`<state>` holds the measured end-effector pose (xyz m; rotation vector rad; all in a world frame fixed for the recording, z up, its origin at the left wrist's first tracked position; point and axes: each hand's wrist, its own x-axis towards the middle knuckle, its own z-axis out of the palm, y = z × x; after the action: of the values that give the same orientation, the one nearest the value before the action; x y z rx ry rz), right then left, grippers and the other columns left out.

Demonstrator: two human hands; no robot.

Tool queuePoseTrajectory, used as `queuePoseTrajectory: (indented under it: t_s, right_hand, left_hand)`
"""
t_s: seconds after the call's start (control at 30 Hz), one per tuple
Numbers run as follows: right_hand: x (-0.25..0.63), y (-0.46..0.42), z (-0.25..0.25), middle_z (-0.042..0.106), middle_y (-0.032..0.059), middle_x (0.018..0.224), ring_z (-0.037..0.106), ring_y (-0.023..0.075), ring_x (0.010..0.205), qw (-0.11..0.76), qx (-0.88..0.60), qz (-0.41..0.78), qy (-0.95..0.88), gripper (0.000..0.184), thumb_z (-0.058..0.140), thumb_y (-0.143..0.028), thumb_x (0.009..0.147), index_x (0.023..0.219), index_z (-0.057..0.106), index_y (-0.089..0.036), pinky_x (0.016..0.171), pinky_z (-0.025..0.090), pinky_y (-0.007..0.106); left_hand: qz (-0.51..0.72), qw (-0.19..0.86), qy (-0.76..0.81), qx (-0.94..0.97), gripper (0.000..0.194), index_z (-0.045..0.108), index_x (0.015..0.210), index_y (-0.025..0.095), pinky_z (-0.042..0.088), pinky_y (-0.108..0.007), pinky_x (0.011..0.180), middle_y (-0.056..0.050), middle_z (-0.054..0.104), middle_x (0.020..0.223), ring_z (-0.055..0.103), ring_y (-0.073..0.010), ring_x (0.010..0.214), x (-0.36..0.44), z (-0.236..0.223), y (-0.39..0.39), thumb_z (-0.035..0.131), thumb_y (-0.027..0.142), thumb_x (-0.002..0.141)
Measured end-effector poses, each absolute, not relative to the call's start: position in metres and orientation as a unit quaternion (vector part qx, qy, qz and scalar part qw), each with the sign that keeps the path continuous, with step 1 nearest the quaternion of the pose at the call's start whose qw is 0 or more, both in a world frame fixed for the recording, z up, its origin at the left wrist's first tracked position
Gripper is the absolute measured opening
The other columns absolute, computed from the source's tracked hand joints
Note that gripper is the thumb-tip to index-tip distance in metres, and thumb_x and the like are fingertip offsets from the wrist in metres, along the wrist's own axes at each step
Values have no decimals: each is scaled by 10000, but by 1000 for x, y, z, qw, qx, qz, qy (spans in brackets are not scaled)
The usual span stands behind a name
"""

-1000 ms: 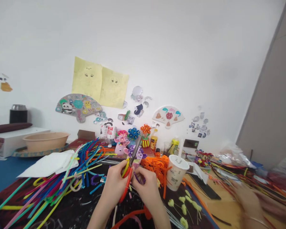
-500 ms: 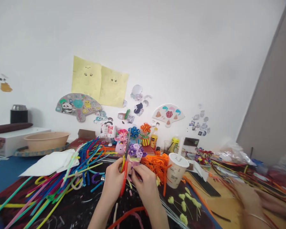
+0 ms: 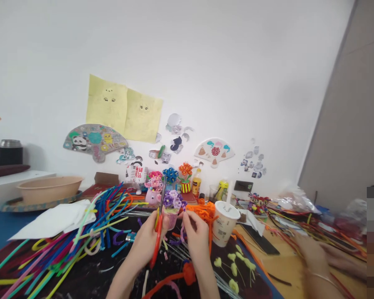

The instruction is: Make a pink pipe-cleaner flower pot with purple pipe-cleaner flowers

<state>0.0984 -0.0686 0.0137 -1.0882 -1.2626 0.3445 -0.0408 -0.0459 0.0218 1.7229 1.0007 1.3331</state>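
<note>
Two bare hands, seen over my remote feed. Left hand (image 3: 150, 235): fingers curled firmly round the scissors (image 3: 158, 236), blades pointing up and far; I cannot tell whether its fingertips also grip the pink pot (image 3: 170, 220) just beside them. Right hand (image 3: 197, 228): thumb and fingers nearly together, apparently pinching a thin purple strip (image 3: 183, 235). Purple flowers (image 3: 174, 199) top the pot, between the hands.

Risks, my judgement: blades stand close beside the petals, so a twist of the left wrist could nick one. Soft strip could slip if the pinch loosens. Paper cup (image 3: 223, 227), just right of the right hand, could tip from an outward swing.

Materials: petals fuzzy, looped; orange heap (image 3: 205, 210) plush, tangled; wires (image 3: 226, 285) at near right straight, metallic; buds (image 3: 233, 270) pale, rounded, thin-stemmed.
</note>
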Motion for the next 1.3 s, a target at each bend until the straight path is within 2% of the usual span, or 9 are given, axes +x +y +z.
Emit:
queuePoseTrajectory:
  t_s: [0.1, 0.27, 0.4, 0.6, 0.77, 0.93, 1.17, 1.3]
  right_hand:
    - [104, -67, 15, 511, -1, 619, 416, 122, 543, 681, -462, 211, -528, 357, 515, -481, 824, 754, 623, -149, 506, 335, 231]
    - [107, -66, 14, 402, -44, 565, 347, 107, 498, 706, -417, 235, -521, 319, 498, -474, 840, 710, 546, -187, 465, 291, 217]
    - [108, -65, 13, 424, -37, 586, 400, 121, 540, 706, -410, 230, -530, 328, 496, -492, 834, 681, 491, -202, 508, 343, 214]
    - [115, -64, 25, 513, -7, 675, 490, 141, 658, 671, -379, 249, -586, 337, 499, -503, 825, 711, 526, -187, 628, 427, 222]
    - [138, -61, 42, 513, -16, 630, 490, 124, 592, 579, -381, 267, -670, 335, 511, -473, 830, 697, 544, -167, 554, 398, 211]
    - [155, -61, 53, 478, -35, 568, 434, 97, 498, 511, -407, 242, -718, 322, 469, -419, 869, 670, 520, -171, 488, 336, 203]
    - [155, -55, 49, 440, -52, 508, 415, 94, 482, 497, -432, 190, -728, 343, 468, -398, 869, 609, 498, -176, 491, 314, 204]
    - [158, -53, 47, 487, -39, 514, 465, 110, 481, 528, -427, 218, -701, 360, 489, -462, 851, 654, 567, -171, 526, 377, 221]
  left_hand:
    - [443, 269, 428, 740, 328, 588, 915, 196, 395, -235, 630, -15, 618, 722, 571, -171, 668, -42, 22, -48, 527, 478, 759]
    - [354, 200, 443, 799, 310, 623, 719, 194, 308, -195, 556, 8, 565, 578, 497, -141, 556, -44, 26, -50, 524, 486, 746]
    - [338, 202, 437, 809, 305, 615, 700, 191, 282, -190, 531, 8, 573, 594, 467, -138, 553, -44, 29, -51, 530, 481, 739]
    - [337, 236, 428, 805, 345, 558, 576, 173, 250, -185, 495, 35, 487, 519, 415, -118, 519, -47, 31, -52, 567, 496, 700]
    - [350, 279, 425, 787, 373, 591, 597, 175, 274, -185, 486, 21, 511, 525, 448, -129, 504, -48, 33, -53, 564, 537, 678]
    - [365, 262, 448, 773, 397, 585, 558, 183, 259, -188, 483, 17, 493, 510, 430, -131, 508, -46, 29, -50, 557, 565, 663]
    - [304, 231, 473, 794, 457, 495, 540, 180, 214, -196, 480, 23, 434, 517, 365, -116, 517, -40, 22, -44, 502, 607, 701]
    - [278, 221, 481, 802, 501, 443, 522, 177, 222, -197, 471, 28, 401, 481, 350, -105, 484, -34, 19, -42, 408, 619, 755]
